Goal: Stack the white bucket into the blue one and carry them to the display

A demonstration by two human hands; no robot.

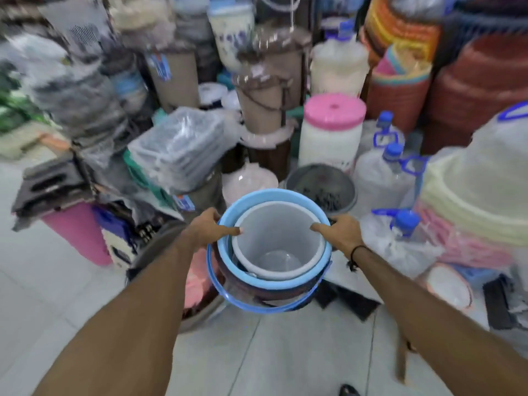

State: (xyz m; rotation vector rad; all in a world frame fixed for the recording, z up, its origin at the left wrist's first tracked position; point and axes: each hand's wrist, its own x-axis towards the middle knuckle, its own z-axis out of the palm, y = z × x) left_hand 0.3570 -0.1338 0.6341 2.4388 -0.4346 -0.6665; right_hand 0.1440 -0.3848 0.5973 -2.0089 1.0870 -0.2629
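The white bucket (pixel 278 238) sits nested inside the blue bucket (pixel 285 281), both held up above the floor in the middle of the view. My left hand (pixel 210 228) grips the left side of the rims, thumb hooked over the white rim. On the right side my right hand (pixel 338 231) holds the rims the same way. The blue bucket's handle (pixel 237 300) hangs down at the front. Something clear lies at the bottom of the white bucket.
Wrapped plastic goods crowd the space ahead: a grey bin (pixel 323 187) just behind the buckets, a pink-lidded white jar (pixel 331 132), blue-capped water bottles (pixel 383 172), stacked basins (pixel 471 195) at right, a pink bin (pixel 80 232) at left. Pale floor tiles (pixel 271 352) lie below.
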